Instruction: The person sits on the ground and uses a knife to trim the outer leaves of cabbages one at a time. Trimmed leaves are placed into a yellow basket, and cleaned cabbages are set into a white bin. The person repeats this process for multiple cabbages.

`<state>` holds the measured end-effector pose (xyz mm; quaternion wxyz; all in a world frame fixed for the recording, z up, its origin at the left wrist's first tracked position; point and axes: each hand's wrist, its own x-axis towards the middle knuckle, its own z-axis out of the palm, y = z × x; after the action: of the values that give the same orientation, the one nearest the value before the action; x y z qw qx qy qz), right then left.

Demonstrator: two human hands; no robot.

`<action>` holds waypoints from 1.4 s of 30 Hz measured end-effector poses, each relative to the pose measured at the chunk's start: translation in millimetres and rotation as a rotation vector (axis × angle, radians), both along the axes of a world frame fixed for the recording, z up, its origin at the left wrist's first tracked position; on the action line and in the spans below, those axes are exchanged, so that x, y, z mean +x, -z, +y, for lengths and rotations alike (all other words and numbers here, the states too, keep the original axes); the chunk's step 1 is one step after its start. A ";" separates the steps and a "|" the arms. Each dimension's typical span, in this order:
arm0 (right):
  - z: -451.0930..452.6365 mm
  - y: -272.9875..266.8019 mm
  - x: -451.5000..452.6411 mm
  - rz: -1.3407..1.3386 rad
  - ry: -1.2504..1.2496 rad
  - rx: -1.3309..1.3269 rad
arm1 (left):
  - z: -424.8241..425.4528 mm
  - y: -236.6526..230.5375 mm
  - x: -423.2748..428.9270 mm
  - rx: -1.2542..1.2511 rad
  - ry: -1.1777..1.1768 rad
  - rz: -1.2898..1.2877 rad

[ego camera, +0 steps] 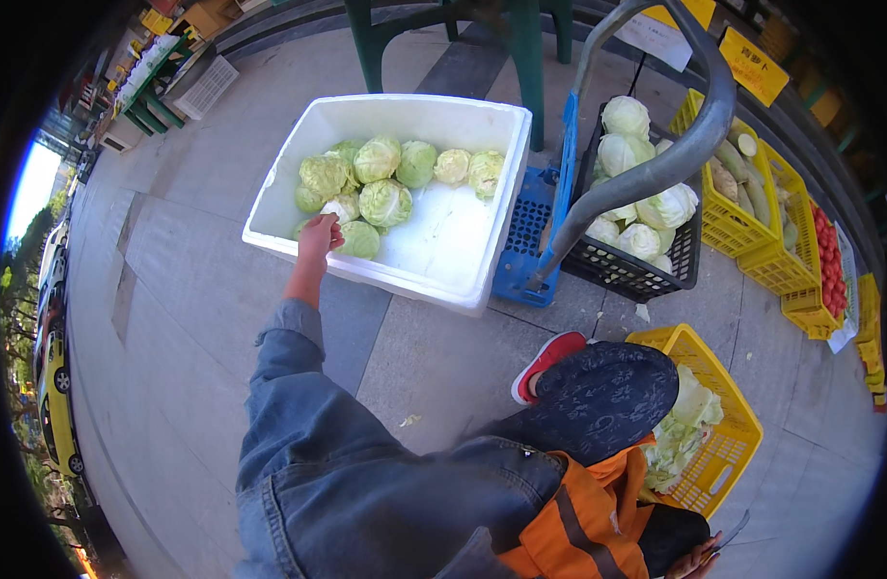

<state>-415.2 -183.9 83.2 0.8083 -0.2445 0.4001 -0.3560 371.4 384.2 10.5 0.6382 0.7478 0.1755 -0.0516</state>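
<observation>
My left hand (320,234) reaches over the near wall of a white foam box (454,235), its fingers curled close to a pale cabbage (342,206). Whether the fingers touch or grip that cabbage is hard to see. Several green cabbages (385,203) lie in the box, mostly towards its left and far side. Down at the lower right edge of the view, my right hand (693,561) is closed around the handle of a knife (736,528), whose blade points up and away from me. Part of that hand is cut off by the frame.
A yellow crate (733,449) with torn cabbage leaves (685,427) stands by my leg. Beyond the box are a blue trolley (526,239) with a curved metal handle (653,174) and a black crate (635,279) of cabbages. Yellow vegetable crates (740,224) line the right; a green stool (526,65) stands behind.
</observation>
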 end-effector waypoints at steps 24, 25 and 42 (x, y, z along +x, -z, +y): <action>-16.7 7.1 25.7 0.140 0.094 -0.234 | 15.2 126.0 94.3 1.395 0.774 0.348; -15.5 6.2 27.0 0.153 0.113 -0.244 | 15.9 121.8 95.7 1.352 0.765 0.362; -19.2 5.8 32.1 0.058 0.048 -0.233 | 5.0 28.8 109.3 1.149 1.021 0.432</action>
<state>-383.1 -203.1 77.5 0.7537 -0.3372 0.3853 -0.4120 480.7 389.3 -18.2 0.0023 0.9213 -0.0697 -0.3826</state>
